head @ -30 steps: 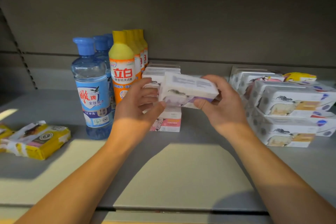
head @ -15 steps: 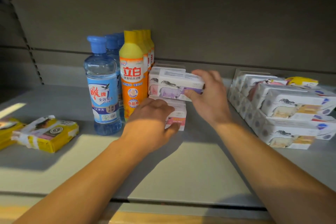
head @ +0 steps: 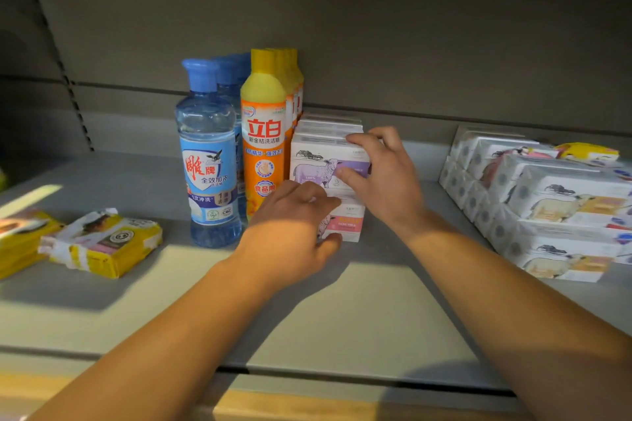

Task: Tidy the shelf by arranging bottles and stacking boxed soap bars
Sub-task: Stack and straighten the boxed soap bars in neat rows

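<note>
A white soap box with a purple sheep (head: pixel 319 164) sits on top of a pink-labelled soap box (head: pixel 345 224), beside the orange bottles (head: pixel 263 137). My right hand (head: pixel 379 174) grips the purple box's right end, fingers over its top and thumb on its front. My left hand (head: pixel 294 232) rests against the lower pink box, fingers curled at its front. More white boxes line up behind the stack. Blue-capped clear bottles (head: pixel 208 161) stand in a row left of the orange ones.
A two-layer block of white soap boxes (head: pixel 547 202) fills the right of the grey shelf (head: pixel 342 311), with a yellow pack (head: pixel 586 151) on top. Yellow wrapped soap packs (head: pixel 102 243) lie at the left. The back panel rises close behind.
The purple-sheep box, held in the air between both hands a second ago, now sits on the stack. My left hand dropped to the lower box; my right hand stays on the top one.
</note>
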Action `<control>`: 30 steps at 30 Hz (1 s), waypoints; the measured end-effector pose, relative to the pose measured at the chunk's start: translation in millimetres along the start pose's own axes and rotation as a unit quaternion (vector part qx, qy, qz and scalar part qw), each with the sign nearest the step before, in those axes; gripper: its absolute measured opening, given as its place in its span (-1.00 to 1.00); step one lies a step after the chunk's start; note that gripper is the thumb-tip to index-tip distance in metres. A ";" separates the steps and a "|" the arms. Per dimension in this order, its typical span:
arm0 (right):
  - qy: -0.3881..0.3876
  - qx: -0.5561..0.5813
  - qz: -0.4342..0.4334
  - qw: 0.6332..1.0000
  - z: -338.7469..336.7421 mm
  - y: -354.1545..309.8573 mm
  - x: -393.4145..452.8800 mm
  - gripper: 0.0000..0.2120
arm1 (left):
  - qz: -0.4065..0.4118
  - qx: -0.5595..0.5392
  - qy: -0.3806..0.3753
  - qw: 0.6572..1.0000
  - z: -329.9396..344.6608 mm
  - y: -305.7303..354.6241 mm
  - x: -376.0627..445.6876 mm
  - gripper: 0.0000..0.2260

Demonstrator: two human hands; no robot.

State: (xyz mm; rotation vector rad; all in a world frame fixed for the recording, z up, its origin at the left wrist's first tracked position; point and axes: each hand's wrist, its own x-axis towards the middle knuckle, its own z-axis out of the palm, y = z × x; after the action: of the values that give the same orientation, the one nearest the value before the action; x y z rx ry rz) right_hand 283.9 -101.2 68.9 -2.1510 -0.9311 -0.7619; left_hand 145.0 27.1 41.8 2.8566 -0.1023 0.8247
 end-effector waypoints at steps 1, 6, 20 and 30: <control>0.001 0.000 -0.001 1.000 -0.2 -0.2 -0.1 -0.53 | 0.001 -0.001 0.001 1.000 0.2 -0.6 0.0 -0.52; -0.018 -0.014 0.001 1.000 -4.9 -2.6 0.0 -0.52 | -0.002 -0.003 0.003 1.000 1.2 -0.4 -0.4 -0.52; -0.010 0.015 0.115 0.993 -110.6 28.6 -88.3 -0.58 | 0.017 -0.104 -0.029 0.994 8.7 81.7 16.2 -0.61; -0.005 -0.132 0.219 0.967 -194.1 119.3 -143.9 -0.53 | 0.023 -0.091 -0.165 0.982 68.4 133.5 42.9 -0.48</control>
State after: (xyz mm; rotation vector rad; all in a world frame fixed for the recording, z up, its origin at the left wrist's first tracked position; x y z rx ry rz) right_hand 246.9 -367.0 43.6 -2.4718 -0.3418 -0.6787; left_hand 202.1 -117.3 26.5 2.7947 -0.2704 0.3197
